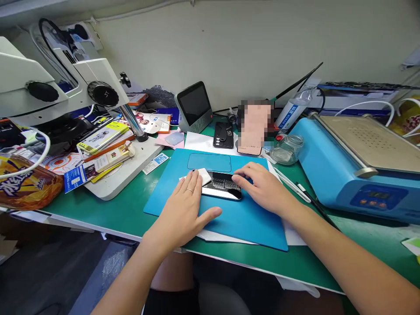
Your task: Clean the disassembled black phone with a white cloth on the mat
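Left grip (185, 212) lies open, fingers flat on a white cloth (204, 176) and hiding one end of the glossy phone (225, 188) on the blue mat (256, 225); right grip (262, 187) curls at the other end, whether clamped I cannot tell. Beyond the mat stand a grey smart display (195, 107), a propped phone (254, 127) and a glass jar (288, 149), with a blue machine (341, 170) at right.

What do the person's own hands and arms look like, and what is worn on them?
The left hand wears a thin, plain ring on one finger. No ring shows on the right hand. No gloves, sleeves or watch are visible.
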Demonstrator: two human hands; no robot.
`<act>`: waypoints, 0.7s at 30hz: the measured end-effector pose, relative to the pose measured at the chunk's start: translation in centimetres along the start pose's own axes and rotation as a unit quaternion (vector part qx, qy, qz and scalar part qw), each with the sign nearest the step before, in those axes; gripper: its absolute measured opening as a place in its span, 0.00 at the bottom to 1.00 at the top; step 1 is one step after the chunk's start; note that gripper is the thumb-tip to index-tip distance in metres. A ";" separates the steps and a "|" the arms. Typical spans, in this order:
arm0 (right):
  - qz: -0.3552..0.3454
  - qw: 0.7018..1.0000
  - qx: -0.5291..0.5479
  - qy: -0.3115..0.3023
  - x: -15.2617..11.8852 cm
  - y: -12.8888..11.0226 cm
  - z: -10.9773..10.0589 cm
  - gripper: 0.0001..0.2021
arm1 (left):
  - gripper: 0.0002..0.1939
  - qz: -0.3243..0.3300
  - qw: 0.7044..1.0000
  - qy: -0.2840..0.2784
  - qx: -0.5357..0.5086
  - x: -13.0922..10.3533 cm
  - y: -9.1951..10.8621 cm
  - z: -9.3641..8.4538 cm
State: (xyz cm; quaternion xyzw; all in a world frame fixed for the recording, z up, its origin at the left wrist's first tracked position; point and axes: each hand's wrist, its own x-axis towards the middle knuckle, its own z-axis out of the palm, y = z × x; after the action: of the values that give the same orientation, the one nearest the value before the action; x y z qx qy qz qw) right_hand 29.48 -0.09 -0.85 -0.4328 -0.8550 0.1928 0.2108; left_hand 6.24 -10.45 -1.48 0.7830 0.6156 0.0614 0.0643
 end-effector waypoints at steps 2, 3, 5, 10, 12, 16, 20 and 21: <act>0.005 1.000 0.006 -0.009 0.1 0.1 -0.1 0.21 | 0.51 -0.016 1.000 0.013 0.002 0.6 0.8 0.3; 0.003 1.000 0.006 -0.011 0.2 0.1 -0.1 0.21 | 0.52 -0.024 1.000 0.020 0.001 0.9 1.1 0.4; -0.006 1.000 0.006 -0.012 0.4 0.1 -0.1 0.22 | 0.56 -0.037 0.999 0.032 -0.008 1.5 1.9 0.7; -0.028 0.999 0.022 -0.016 0.6 0.5 -0.3 0.25 | 0.61 -0.002 0.997 0.031 -0.076 2.6 5.1 1.2; -0.042 0.998 0.032 -0.018 0.6 0.7 -0.5 0.28 | 0.62 0.020 0.996 0.017 -0.087 2.8 6.8 1.4; -0.052 0.997 0.047 -0.012 0.6 0.8 -0.8 0.32 | 0.63 0.063 0.993 0.008 -0.101 2.6 9.0 1.5; -0.048 0.997 0.054 -0.011 0.6 0.9 -0.9 0.33 | 0.59 0.114 0.989 -0.012 -0.090 1.4 8.3 1.2; -0.045 0.997 0.054 -0.013 0.6 0.9 -0.9 0.32 | 0.57 0.126 0.988 -0.015 -0.083 1.0 7.9 1.1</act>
State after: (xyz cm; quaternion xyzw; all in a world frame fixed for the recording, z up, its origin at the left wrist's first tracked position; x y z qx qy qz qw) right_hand 30.21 0.99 -0.45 -0.3793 -0.8646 0.2344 0.2315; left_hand 14.18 -11.36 -1.17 0.8472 0.5036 0.1084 0.1297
